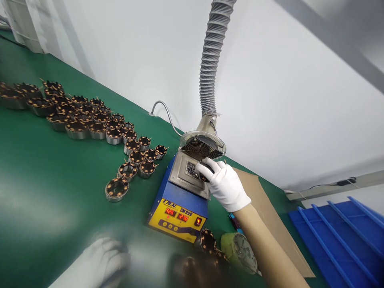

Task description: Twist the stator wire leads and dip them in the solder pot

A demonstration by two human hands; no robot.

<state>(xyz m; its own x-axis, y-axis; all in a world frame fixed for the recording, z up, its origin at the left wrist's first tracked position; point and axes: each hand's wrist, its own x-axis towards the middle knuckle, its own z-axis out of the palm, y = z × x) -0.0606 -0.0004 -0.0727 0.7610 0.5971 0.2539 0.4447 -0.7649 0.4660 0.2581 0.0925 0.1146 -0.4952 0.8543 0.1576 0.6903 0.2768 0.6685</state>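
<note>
Over the blue-and-yellow box-shaped machine point(186, 197), the white-gloved right hand point(226, 186) pinches a dark ring point(204, 173), seemingly mid-step, while silver-sided, copper-wound rings point(114, 140) stand to the machine's left, finished or waiting I cannot tell, nor how the white-gloved left hand point(100, 262) holds its fingers.

I'm seeing matt white cloth point(231, 182) covering the right grip point(226, 188). Just left of it, a metal plate point(179, 176) is looking dull and smooth; farther left, metal rings point(115, 197) are glinting on the glossy green surface point(60, 180). Above the grip, a hose point(210, 60) is looking like ridged grey plastic; rightward, brown cardboard point(267, 216) is lying matt.
</note>
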